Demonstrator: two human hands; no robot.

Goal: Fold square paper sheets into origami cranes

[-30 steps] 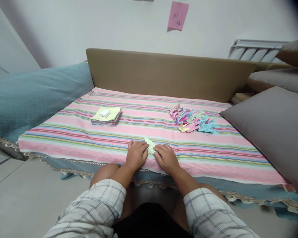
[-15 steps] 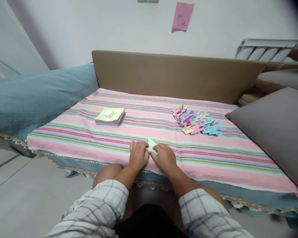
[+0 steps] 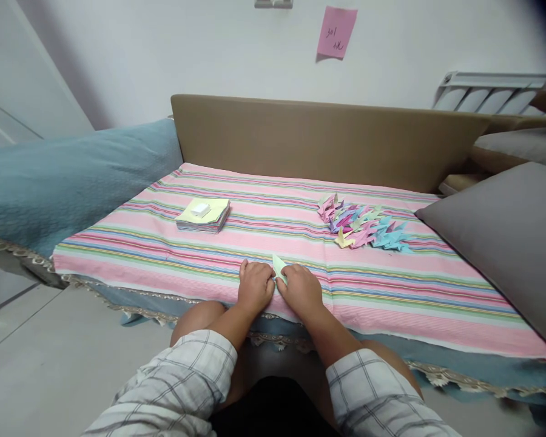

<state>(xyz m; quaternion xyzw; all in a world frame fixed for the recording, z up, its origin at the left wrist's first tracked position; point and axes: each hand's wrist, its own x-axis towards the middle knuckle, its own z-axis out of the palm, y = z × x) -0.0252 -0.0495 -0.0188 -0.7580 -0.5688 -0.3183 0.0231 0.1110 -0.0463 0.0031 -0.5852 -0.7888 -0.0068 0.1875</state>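
A small pale green folded paper (image 3: pixel 279 264) lies between my two hands near the front edge of the striped cloth (image 3: pixel 141 261). My left hand (image 3: pixel 255 284) has its thumb and fingertips pinched at the paper's left edge. From the other side, my right hand (image 3: pixel 301 289) grips the paper between thumb and fingers, covering its lower right part. One pointed end of the paper sticks out away from me. Beyond the right hand sits a cluster of folded paper cranes (image 3: pixel 359 224) in pink, purple, yellow, green and blue.
At the left stands a stack of square paper (image 3: pixel 204 223) with a small white box (image 3: pixel 201 210) on top. A grey cushion (image 3: pixel 505 237) leans at the right, a blue-covered armrest (image 3: pixel 82 164) at the left. The brown backrest (image 3: pixel 318 139) runs behind.
The hands have drawn closer together around the green paper, and less of it shows. The right hand has shifted inward. The view has swung slightly left.
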